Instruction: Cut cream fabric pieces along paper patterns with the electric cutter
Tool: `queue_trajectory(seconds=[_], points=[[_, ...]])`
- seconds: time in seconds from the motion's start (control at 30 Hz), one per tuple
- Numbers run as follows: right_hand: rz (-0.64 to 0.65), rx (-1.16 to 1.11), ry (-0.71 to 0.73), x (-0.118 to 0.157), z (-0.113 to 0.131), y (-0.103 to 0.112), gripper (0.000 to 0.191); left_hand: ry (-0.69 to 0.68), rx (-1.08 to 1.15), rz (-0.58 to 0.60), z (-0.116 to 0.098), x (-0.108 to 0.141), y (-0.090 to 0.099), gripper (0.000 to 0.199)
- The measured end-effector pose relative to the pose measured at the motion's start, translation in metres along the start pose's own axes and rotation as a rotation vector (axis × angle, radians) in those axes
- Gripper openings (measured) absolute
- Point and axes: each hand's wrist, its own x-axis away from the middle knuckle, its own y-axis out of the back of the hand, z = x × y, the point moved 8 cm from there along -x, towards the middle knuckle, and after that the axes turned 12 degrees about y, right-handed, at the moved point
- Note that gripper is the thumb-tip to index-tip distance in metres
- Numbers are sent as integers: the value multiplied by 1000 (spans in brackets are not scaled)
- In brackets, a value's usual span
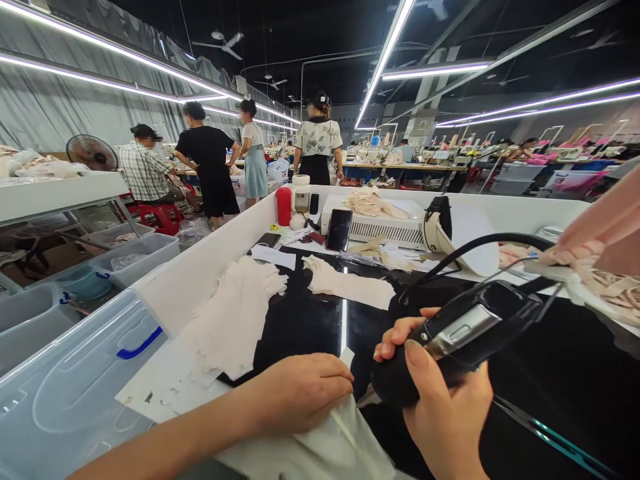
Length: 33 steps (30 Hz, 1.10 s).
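Note:
My right hand (pixel 445 400) is wrapped around a black corded hand tool (pixel 465 333) with a silver plate on its side. Its exact kind I cannot tell. A black cable (pixel 450 250) curves up from behind it. Low in the middle, my left hand (pixel 305 390) lies over a piece of off-white fabric (pixel 320 447), fingers together and closed on its edge. A small white corner (pixel 347 357) sticks out past the fingertips. Beyond it, on the glossy black tabletop (pixel 295 320), lie a stack of cream fabric pieces (pixel 235 313) and a smaller cream pile (pixel 350 283).
White raised sides (pixel 200 267) border the table. At its back are a phone (pixel 339 230), a red cup (pixel 283 205), a vented white box (pixel 385 230) and a white visor (pixel 465 240). Clear plastic bins (pixel 90 373) stand left. Several people are farther off.

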Motion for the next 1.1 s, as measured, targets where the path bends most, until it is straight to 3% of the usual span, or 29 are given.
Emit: queue_trajectory(seconds=[0.23,0.73,0.97,1.1], points=[[-5,-11,-4,0,3,-2,38,-56,13,57,21,2,-8,27],[0,-17,2,0,3,-1,38,-115,-110,84,20,7,-1,23],[10,-33,0,1,2,-2,37,-249,-148,22,11,6,3,24],[8,-26,-1,2,3,-2,36,-197,-123,92,13,3,0,21]])
